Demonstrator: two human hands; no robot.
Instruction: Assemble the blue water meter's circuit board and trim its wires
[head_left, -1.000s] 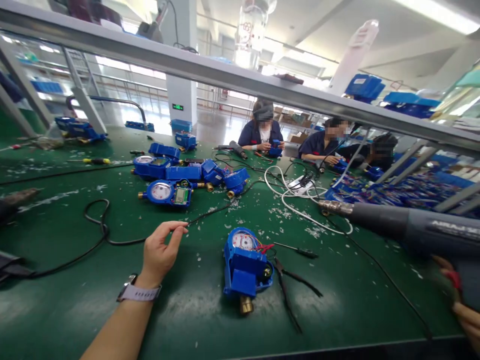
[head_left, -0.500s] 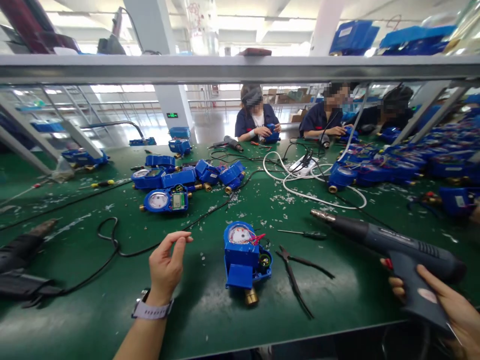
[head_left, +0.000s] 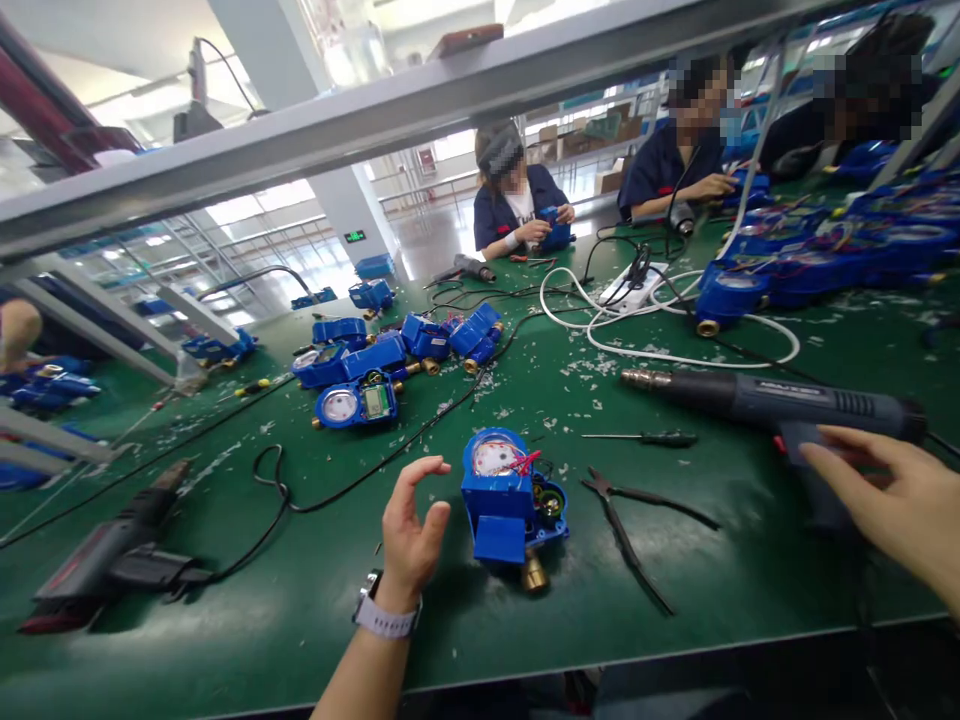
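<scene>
My left hand (head_left: 414,535) is just left of the blue water meter (head_left: 501,500), thumb and forefinger apart, holding nothing. This meter has an open casing with red wires, a round dial and a brass fitting. At the right my right hand (head_left: 892,490) is by the handle of a dark heat gun (head_left: 757,398), which lies on the bench, nozzle pointing left. Its visible fingers are stretched out rather than wrapped round the handle; some are hidden. Between meter and heat gun lie cutting pliers (head_left: 626,530), jaws upward, and a screwdriver (head_left: 652,438).
Another heat gun (head_left: 112,560) lies at the left, its black cable (head_left: 337,490) crossing the bench. Several blue meters (head_left: 356,400) are grouped farther back. A white power strip (head_left: 634,285) with looped cable sits behind. Co-workers (head_left: 525,205) sit opposite, under a shelf beam (head_left: 300,150).
The heat gun has come to lie on the bench, and my right hand's grip has loosened. My left hand's pinch has opened and it is nearer the meter. The view has tilted.
</scene>
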